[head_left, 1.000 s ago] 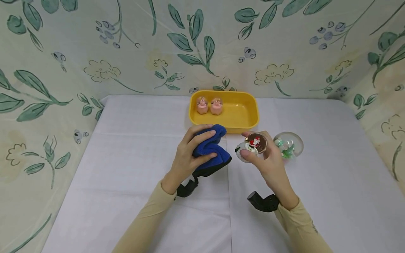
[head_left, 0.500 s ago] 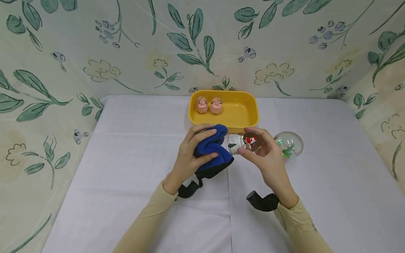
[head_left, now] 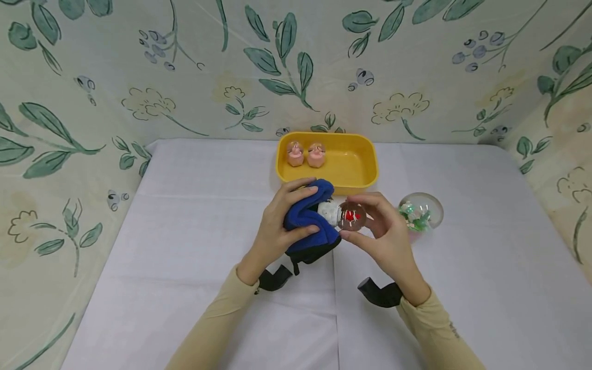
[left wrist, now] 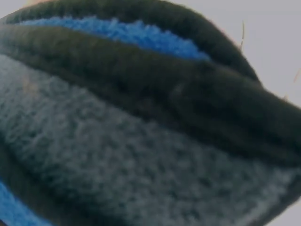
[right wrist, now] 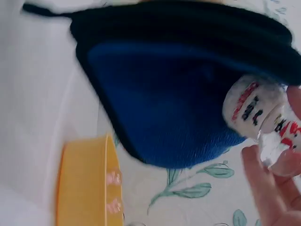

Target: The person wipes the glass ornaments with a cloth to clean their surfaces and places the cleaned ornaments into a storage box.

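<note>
My left hand [head_left: 273, 234] grips a folded blue cloth [head_left: 326, 234] with black edging. That cloth fills most of the left wrist view, showing a grey side there. Across from it, my right hand [head_left: 390, 236] pinches a snow globe [head_left: 352, 216] by its clear dome, thumb and fingers on opposite sides. The globe lies on its side in the air, a red figure inside. Its white base [right wrist: 247, 103], with red and dark marks, points into the cloth's fold, which hides the base's end in the head view.
Behind the hands stands a yellow tray [head_left: 353, 162] with two small pink globes [head_left: 306, 155] at its left. A larger snow globe [head_left: 423, 211] with green and white decoration and a pink base stands just right of my right hand. White cloth [head_left: 185, 226] covers the table.
My right hand has turned the snow globe from tilted to sideways, base facing left, and moved it left into the cloth's fold. The left hand has barely shifted and keeps its grip on the cloth.
</note>
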A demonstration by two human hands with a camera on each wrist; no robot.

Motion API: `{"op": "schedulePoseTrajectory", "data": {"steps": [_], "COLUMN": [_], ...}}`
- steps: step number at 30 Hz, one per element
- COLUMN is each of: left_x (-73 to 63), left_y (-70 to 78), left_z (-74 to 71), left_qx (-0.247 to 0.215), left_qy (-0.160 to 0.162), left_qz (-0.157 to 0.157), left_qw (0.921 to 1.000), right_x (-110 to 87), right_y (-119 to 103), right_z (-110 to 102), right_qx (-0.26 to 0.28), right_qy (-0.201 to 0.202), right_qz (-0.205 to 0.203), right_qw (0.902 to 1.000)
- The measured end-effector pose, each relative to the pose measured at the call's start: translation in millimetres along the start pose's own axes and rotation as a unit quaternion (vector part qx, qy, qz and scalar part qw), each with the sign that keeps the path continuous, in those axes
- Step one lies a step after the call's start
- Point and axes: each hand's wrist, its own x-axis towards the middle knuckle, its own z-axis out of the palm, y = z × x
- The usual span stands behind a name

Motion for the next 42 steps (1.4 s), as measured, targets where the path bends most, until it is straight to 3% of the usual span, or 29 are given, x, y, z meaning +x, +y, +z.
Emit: {"op": "schedulePoseTrajectory", "data": {"steps": [3, 7, 10, 13, 16, 18, 21, 24, 27, 29, 31, 34, 38, 42], "left_x": [1.0, 1.2, 1.8, 2.2, 2.4, 2.9, 4.1, 5.3, 5.3, 4.4, 4.1, 4.2, 4.8, 5.5], "left_y": [3.6, 8.9, 11.8, 12.9, 13.7, 13.9, 14.1, 13.5, 12.1, 10.5, 9.2, 7.8, 8.6, 10.7], "left_z": [-1.8, -2.1, -0.4, 1.9, 3.2, 3.3, 3.3, 3.3, 3.2, 3.5, 3.9, 4.1, 4.1, 4.3], "left_qx": [-0.005, -0.018, -0.025, -0.017, -0.011, -0.009, -0.013, -0.019, -0.016, -0.013, -0.015, -0.034, -0.058, -0.069], "left_qy": [-0.025, -0.074, -0.097, -0.098, -0.086, -0.08, -0.072, -0.066, -0.052, -0.039, -0.022, -0.002, 0.005, -0.009], "left_qz": [-0.013, -0.038, -0.041, -0.022, 0.0, 0.014, 0.033, 0.045, 0.048, 0.045, 0.038, 0.027, 0.015, 0.018], "left_qw": [0.9996, 0.9963, 0.9942, 0.9948, 0.9962, 0.9967, 0.9968, 0.9966, 0.9974, 0.9982, 0.9989, 0.9991, 0.9982, 0.9974], "right_x": [0.5, 1.7, 3.0, 2.9, 1.4, -0.1, -2.5, -4.8, -5.4, -4.8, -3.3, -0.7, 2.5, 4.1], "right_y": [4, 11, 14, 16, 16, 16, 16, 15, 12, 12, 12, 14, 16, 18], "right_z": [1, 3, 4, 5, 6, 6, 7, 9, 11, 11, 11, 10, 6, 2], "right_qx": [-0.041, -0.057, -0.076, -0.124, -0.165, -0.163, -0.127, -0.051, -0.006, -0.01, -0.026, -0.07, -0.153, -0.199], "right_qy": [-0.012, -0.016, -0.006, 0.013, 0.027, 0.029, 0.023, 0.02, 0.019, 0.008, -0.013, -0.044, -0.046, -0.028], "right_qz": [-0.084, -0.168, -0.203, -0.214, -0.2, -0.177, -0.121, -0.048, 0.01, 0.017, -0.013, -0.097, -0.198, -0.248], "right_qw": [0.9955, 0.9841, 0.9763, 0.9688, 0.9654, 0.9702, 0.9843, 0.9974, 0.9997, 0.9998, 0.9995, 0.9919, 0.9672, 0.9476]}}
